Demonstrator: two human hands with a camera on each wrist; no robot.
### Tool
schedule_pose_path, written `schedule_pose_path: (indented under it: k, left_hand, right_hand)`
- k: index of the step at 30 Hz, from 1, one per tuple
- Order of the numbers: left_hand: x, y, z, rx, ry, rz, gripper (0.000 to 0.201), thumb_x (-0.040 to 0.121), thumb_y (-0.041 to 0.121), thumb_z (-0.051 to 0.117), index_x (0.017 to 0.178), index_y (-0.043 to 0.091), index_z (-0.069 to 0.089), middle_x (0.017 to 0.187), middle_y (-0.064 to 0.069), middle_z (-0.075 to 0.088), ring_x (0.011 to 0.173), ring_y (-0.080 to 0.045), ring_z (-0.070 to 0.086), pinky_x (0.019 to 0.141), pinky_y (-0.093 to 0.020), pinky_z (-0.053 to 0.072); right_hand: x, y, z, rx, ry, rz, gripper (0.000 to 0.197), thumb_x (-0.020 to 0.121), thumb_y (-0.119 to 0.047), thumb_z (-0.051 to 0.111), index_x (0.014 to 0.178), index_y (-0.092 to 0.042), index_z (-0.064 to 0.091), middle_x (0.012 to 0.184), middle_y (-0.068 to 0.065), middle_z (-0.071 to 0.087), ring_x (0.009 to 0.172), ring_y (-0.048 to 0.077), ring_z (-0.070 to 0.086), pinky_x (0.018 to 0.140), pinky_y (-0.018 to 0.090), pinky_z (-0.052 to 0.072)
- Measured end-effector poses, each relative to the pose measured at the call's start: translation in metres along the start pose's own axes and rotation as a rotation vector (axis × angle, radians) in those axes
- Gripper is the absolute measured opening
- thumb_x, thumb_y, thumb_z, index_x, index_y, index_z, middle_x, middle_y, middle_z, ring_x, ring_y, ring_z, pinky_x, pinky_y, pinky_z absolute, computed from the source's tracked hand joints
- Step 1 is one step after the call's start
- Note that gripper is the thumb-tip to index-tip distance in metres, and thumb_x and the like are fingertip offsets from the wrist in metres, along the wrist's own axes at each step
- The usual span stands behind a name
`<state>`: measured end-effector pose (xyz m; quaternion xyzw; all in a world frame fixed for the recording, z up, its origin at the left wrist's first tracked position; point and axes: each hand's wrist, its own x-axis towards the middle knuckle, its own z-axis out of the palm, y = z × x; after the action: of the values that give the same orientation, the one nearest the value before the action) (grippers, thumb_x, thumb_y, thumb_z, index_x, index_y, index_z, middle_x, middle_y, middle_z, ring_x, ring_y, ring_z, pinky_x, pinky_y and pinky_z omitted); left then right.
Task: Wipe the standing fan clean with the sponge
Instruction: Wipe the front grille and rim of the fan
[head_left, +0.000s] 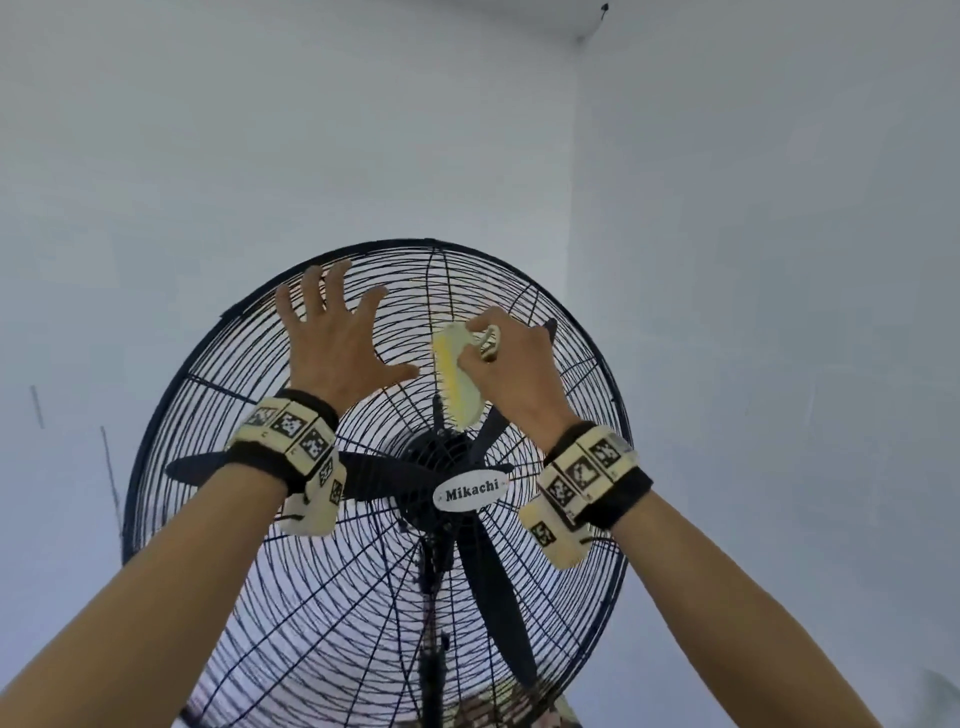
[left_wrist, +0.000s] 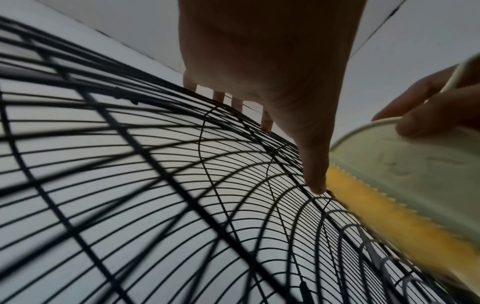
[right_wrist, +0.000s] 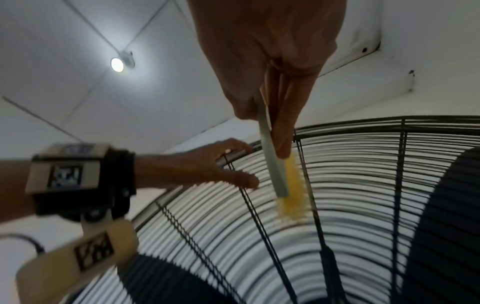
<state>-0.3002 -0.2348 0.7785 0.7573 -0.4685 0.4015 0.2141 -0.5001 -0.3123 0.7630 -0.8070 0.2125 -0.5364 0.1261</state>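
A black standing fan (head_left: 471, 493) with a round wire grille (head_left: 136, 467) and a "Mikachi" badge fills the middle of the head view. My left hand (head_left: 337, 332) lies spread on the upper left of the grille (left_wrist: 130, 164), fingers straight, thumb tip touching the wires. My right hand (head_left: 511, 364) grips a pale green sponge holder with a yellow pad (head_left: 457, 384), held against the upper middle of the grille just above the hub. In the left wrist view my left hand (left_wrist: 272, 72) lies beside the sponge (left_wrist: 405, 170). In the right wrist view my right hand (right_wrist: 270, 61) pinches the sponge (right_wrist: 285, 181) near my left hand (right_wrist: 197, 168).
Black blades sit behind the grille (right_wrist: 363, 185). The fan pole (head_left: 431, 665) runs down at the bottom centre. White walls meet in a corner behind the fan on the right. A ceiling light (right_wrist: 117, 64) glows overhead. Something patterned (head_left: 493, 712) lies below the fan.
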Motion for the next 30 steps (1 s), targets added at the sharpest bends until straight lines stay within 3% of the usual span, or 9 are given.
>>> schedule_pose_path:
  k: [4, 8, 12, 15, 17, 20, 24, 28, 30]
  left_hand:
    - [0.005, 0.015, -0.006, 0.017, -0.031, -0.038, 0.117, 0.057, 0.086, 0.076, 0.150, 0.025, 0.041, 0.162, -0.021, 0.017, 0.151, -0.048, 0.010, 0.120, -0.072, 0.008]
    - [0.006, 0.015, -0.006, 0.031, -0.070, -0.065, 0.119, 0.058, 0.084, 0.078, 0.149, 0.018, 0.039, 0.163, -0.022, 0.015, 0.151, -0.050, 0.010, 0.120, -0.073, 0.007]
    - [0.006, 0.010, -0.008, 0.013, -0.104, -0.094, 0.122, 0.061, 0.080, 0.080, 0.151, 0.012, 0.036, 0.166, -0.022, 0.012, 0.153, -0.050, 0.006, 0.120, -0.074, 0.004]
    - [0.004, 0.010, -0.007, 0.016, -0.099, -0.094, 0.122, 0.060, 0.080, 0.080, 0.152, 0.011, 0.036, 0.167, -0.022, 0.012, 0.153, -0.050, 0.006, 0.119, -0.075, 0.004]
    - [0.002, 0.009, -0.005, 0.022, -0.084, -0.084, 0.122, 0.060, 0.082, 0.078, 0.151, 0.012, 0.037, 0.166, -0.021, 0.013, 0.153, -0.050, 0.007, 0.119, -0.074, 0.005]
    - [0.000, 0.008, -0.006, 0.021, -0.076, -0.081, 0.121, 0.061, 0.083, 0.077, 0.151, 0.013, 0.037, 0.166, -0.021, 0.013, 0.153, -0.048, 0.007, 0.120, -0.073, 0.005]
    - [-0.002, 0.006, -0.005, 0.022, -0.076, -0.091, 0.120, 0.063, 0.082, 0.077, 0.152, 0.014, 0.036, 0.167, -0.021, 0.012, 0.154, -0.047, 0.006, 0.120, -0.073, 0.005]
    - [-0.003, 0.007, -0.005, 0.006, -0.061, -0.079, 0.118, 0.063, 0.082, 0.077, 0.151, 0.014, 0.037, 0.167, -0.020, 0.012, 0.154, -0.047, 0.006, 0.120, -0.073, 0.005]
    - [-0.003, 0.010, -0.006, 0.011, -0.064, -0.076, 0.118, 0.063, 0.081, 0.077, 0.151, 0.014, 0.037, 0.167, -0.020, 0.012, 0.154, -0.047, 0.006, 0.120, -0.073, 0.005]
  right_hand:
    - [0.022, -0.013, -0.010, 0.032, 0.177, -0.041, 0.029, 0.103, -0.026, 0.059, 0.130, -0.019, 0.066, 0.085, -0.006, 0.071, 0.075, 0.008, 0.067, 0.091, 0.013, 0.046]
    - [0.018, -0.015, -0.003, -0.026, 0.094, -0.087, 0.039, 0.104, -0.021, 0.058, 0.142, -0.013, 0.060, 0.098, -0.002, 0.073, 0.070, -0.001, 0.059, 0.075, -0.008, 0.036]
    - [0.015, -0.005, -0.017, -0.162, -0.155, -0.030, 0.032, 0.093, -0.018, 0.066, 0.124, -0.018, 0.074, 0.104, 0.001, 0.076, 0.095, 0.014, 0.068, 0.094, 0.016, 0.052]
    - [0.021, -0.011, -0.026, -0.175, -0.012, -0.021, 0.026, 0.096, -0.023, 0.066, 0.121, -0.021, 0.075, 0.098, -0.003, 0.077, 0.084, 0.007, 0.061, 0.089, -0.006, 0.024]
    - [0.023, -0.014, -0.022, -0.084, 0.156, -0.063, 0.031, 0.100, -0.028, 0.063, 0.129, -0.022, 0.071, 0.090, -0.006, 0.075, 0.078, 0.007, 0.063, 0.085, 0.003, 0.034]
    - [0.009, -0.010, -0.001, -0.083, 0.078, -0.054, 0.029, 0.105, -0.030, 0.056, 0.125, -0.014, 0.071, 0.078, -0.003, 0.072, 0.061, 0.013, 0.065, 0.064, 0.006, 0.046]
    - [-0.033, 0.013, 0.012, -0.037, -0.130, 0.090, 0.035, 0.104, -0.034, 0.056, 0.094, -0.005, 0.072, 0.081, 0.015, 0.074, 0.069, 0.030, 0.074, 0.050, 0.048, 0.058]
    - [-0.042, 0.013, 0.010, 0.066, -0.047, 0.130, 0.048, 0.096, -0.045, 0.057, 0.143, -0.037, 0.047, 0.099, -0.001, 0.071, 0.096, 0.034, 0.070, 0.068, 0.048, 0.063]
    - [-0.030, 0.003, 0.003, 0.126, 0.021, 0.075, 0.055, 0.100, -0.031, 0.060, 0.151, -0.037, 0.038, 0.105, -0.004, 0.064, 0.092, 0.031, 0.072, 0.061, 0.045, 0.064]
